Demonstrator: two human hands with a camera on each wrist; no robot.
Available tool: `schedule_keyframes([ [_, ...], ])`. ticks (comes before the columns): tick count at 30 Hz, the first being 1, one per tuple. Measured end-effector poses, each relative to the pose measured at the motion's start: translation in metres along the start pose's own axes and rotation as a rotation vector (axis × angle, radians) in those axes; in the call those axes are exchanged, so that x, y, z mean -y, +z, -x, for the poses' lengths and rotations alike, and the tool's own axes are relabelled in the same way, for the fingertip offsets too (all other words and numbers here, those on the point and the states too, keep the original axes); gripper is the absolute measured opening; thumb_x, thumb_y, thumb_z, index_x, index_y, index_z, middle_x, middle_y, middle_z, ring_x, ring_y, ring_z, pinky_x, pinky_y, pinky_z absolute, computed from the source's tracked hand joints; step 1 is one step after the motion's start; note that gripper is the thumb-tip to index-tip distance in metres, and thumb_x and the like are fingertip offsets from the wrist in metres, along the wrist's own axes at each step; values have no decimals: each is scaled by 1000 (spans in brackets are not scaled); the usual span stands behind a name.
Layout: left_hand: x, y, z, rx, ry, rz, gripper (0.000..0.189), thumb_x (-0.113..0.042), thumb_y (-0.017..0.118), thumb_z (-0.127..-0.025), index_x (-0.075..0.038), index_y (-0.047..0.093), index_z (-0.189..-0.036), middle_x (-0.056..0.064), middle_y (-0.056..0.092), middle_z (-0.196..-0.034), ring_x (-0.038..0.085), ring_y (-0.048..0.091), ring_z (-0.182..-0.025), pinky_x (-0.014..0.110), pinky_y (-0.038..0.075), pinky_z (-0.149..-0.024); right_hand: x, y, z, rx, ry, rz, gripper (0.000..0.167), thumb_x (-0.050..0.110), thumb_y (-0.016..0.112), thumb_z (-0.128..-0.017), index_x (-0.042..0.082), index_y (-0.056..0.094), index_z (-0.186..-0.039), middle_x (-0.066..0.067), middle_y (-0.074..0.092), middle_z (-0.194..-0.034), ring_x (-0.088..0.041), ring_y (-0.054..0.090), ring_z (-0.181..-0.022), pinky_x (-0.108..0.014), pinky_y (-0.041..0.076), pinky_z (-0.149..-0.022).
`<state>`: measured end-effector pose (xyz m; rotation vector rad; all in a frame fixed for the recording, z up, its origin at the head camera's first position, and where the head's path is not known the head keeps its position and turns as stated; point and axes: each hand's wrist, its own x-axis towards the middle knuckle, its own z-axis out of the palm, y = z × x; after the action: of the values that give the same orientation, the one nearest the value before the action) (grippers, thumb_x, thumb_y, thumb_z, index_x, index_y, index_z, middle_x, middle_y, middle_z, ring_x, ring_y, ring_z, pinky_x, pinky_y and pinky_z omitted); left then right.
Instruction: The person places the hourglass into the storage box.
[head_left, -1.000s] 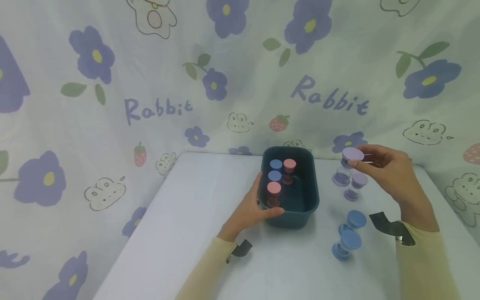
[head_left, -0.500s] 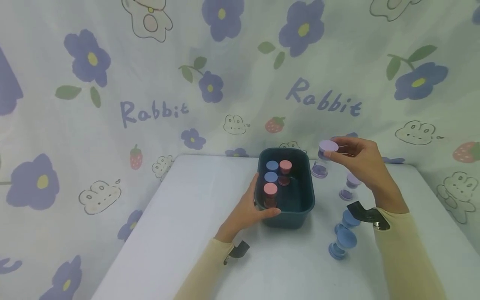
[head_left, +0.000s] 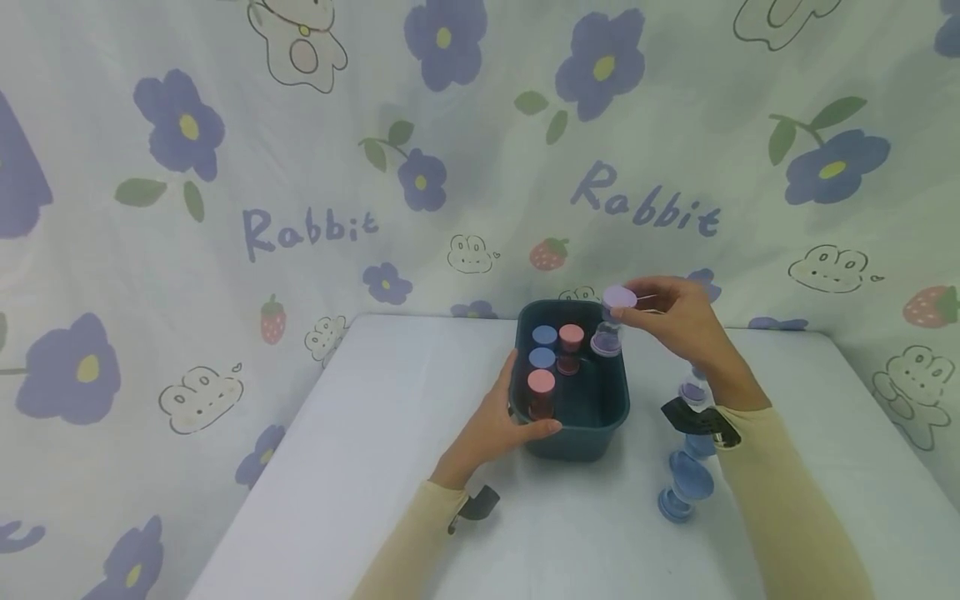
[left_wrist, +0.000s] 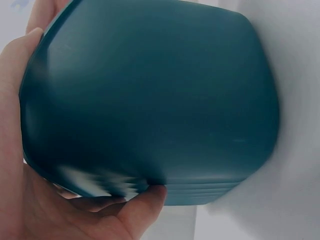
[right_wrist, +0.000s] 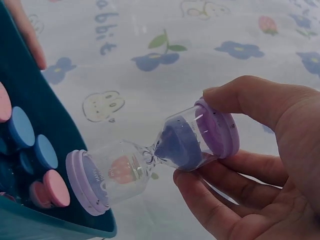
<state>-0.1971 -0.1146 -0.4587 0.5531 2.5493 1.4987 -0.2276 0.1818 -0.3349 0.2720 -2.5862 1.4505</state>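
Observation:
Pinched at one end between the thumb and fingers of my right hand (head_left: 678, 321) is a purple-capped hourglass (right_wrist: 182, 142). In the head view it overlaps the right back part of a dark teal plastic bin (head_left: 573, 446); the right wrist view shows its lower cap by the bin's rim. Purple sand lies in both glass bulbs. My left hand (head_left: 491, 425) grips the bin's left side, thumb over the front rim and fingers against the ribbed outer wall (left_wrist: 200, 187). Inside, two blue hourglasses (head_left: 542, 358) and two pink hourglasses (head_left: 542, 383) stand upright along the left and back.
Right of the bin, two blue hourglasses (head_left: 692, 479) stand on the white table (head_left: 360, 467). Another purple hourglass (head_left: 692, 393) stands behind them, partly hidden by my right wrist. A printed curtain (head_left: 420, 108) hangs along the table's back edge.
My right hand has carried the purple hourglass left, from above the table at the right to the bin's right back side. My left hand stays on the bin.

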Motion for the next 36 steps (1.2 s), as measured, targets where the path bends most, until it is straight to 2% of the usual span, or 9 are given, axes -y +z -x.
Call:
schedule_keyframes([
  [8, 0, -1, 1, -1, 9, -9, 127, -71, 81, -74, -39, -2, -165, -13, 14, -174, 24, 22, -162, 66, 28, -124, 0, 14, -12, 28, 31, 41, 54, 37, 81, -90, 7, 66, -132, -19, 68, -132, -38, 65, -123, -63, 52, -107],
  [15, 1, 0, 1, -3, -26, -21, 126, -70, 80, -75, -43, -3, -164, -14, 11, -175, 23, 20, -162, 66, 28, -124, -4, 25, -20, 81, 60, 52, 54, 33, 80, -90, 5, 64, -134, -21, 67, -134, -40, 65, -124, -62, 52, -108],
  [19, 1, 0, 1, -2, -26, -25, 125, -70, 80, -75, -43, -4, -164, -15, 10, -175, 23, 20, -162, 66, 27, -125, -5, 29, -24, 109, 70, 60, 54, 32, 81, -90, 4, 64, -133, -22, 67, -134, -40, 65, -123, -61, 52, -108],
  [24, 0, -1, 1, -3, -12, -27, 126, -70, 80, -76, -41, -4, -165, -15, 10, -175, 23, 21, -162, 66, 27, -125, -12, 37, -29, 142, 69, 70, 54, 32, 81, -90, 4, 65, -133, -22, 67, -133, -40, 65, -121, -60, 54, -106],
  [31, 0, 0, 2, 5, -13, -23, 125, -69, 80, -76, -39, -4, -165, -18, 10, -174, 21, 21, -162, 64, 28, -125, -21, 44, -32, 197, 79, 79, 60, 30, 78, -91, 3, 59, -142, -24, 64, -138, -41, 62, -126, -59, 54, -107],
  [36, 0, 0, 3, 4, -35, -36, 126, -70, 80, -76, -40, -3, -165, -14, 11, -175, 23, 21, -162, 65, 27, -125, -25, 48, -35, 222, 54, 105, 55, 30, 79, -90, 2, 64, -135, -22, 69, -131, -39, 65, -119, -57, 57, -103],
])
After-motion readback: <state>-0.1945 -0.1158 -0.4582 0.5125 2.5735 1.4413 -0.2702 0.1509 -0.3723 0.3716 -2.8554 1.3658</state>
